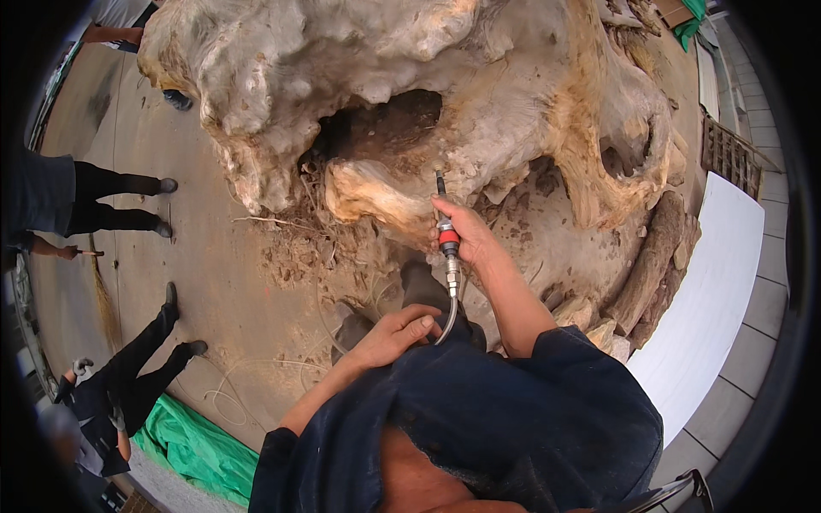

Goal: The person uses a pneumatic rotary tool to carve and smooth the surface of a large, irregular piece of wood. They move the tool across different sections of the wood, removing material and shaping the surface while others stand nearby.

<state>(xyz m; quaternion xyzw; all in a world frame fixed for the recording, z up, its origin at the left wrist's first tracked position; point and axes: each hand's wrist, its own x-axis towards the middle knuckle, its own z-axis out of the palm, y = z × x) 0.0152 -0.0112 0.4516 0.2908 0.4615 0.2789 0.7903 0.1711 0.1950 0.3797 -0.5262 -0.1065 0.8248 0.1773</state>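
Note:
My right hand is closed round a slim air grinder with a red collar, a black nose and metal fittings at its rear. The grinder's small tip touches or almost touches the pale surface of a huge gnarled tree root, just right of a dark hollow. From its rear end a braided hose curves down toward my lap. My left hand lies over my thigh beside the hose, fingers stretched out and holding nothing that I can see.
Wood debris and a thin looped hose lie on the floor. Logs and a white board are at the right. One person holds a broom; another stands near a green tarp.

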